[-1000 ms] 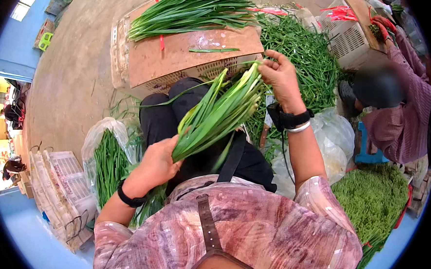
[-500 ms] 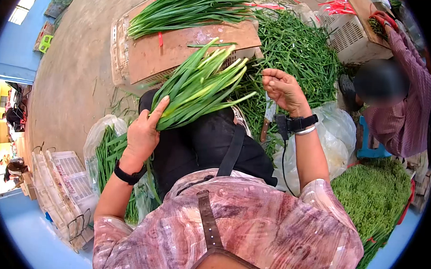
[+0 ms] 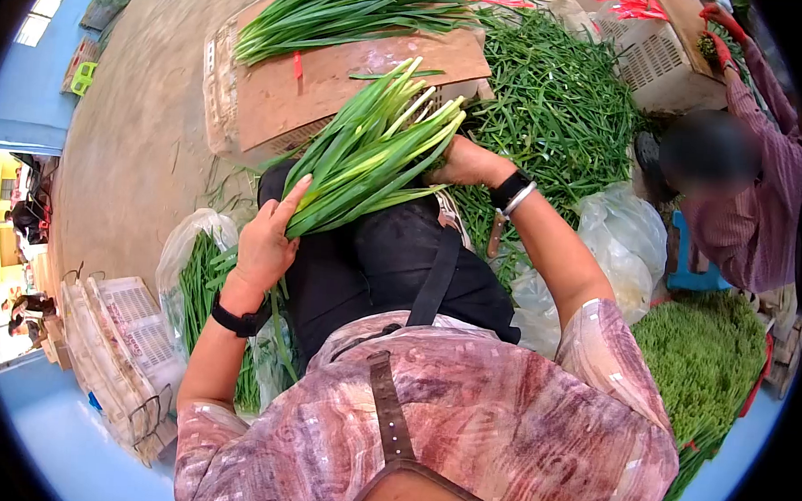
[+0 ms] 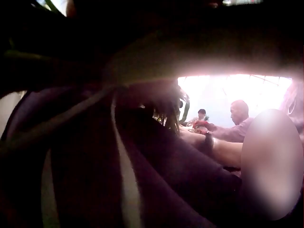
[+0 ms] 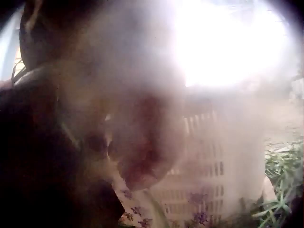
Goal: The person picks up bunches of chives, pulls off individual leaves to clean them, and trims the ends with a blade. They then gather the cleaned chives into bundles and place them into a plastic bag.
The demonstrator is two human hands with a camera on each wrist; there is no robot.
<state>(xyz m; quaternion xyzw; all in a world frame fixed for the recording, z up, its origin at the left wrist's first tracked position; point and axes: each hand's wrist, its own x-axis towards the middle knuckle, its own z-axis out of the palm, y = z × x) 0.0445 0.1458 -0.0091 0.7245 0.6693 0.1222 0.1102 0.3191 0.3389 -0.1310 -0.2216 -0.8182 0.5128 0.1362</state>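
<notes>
and here's your left hand, gripping the lower end of a bunch of green leaves. the bunch slants up between your two hands, over your dark trousers, its pale ends spread toward your right hand. that right hand is right up at those ends, fingers hidden by the leaves; the right wrist view is all haze, so you can't tell from here whether it's open or closed.

just below your right wrist, with its black wristband and its bracelet, there's the brown handle of a knife. beyond that hand spreads a big pile of loose leaves.

straight ahead of your hands: the surface, a brown board on a pale crate. across it lies a bigger bunch, with a red tie at its near side and one stray leaf between it and your hands.

over to the left of your left hand, a plastic bag holds more long leaves. to the right of your right forearm, a clear bag, then a blue stool and another person in a purple shirt.
</notes>
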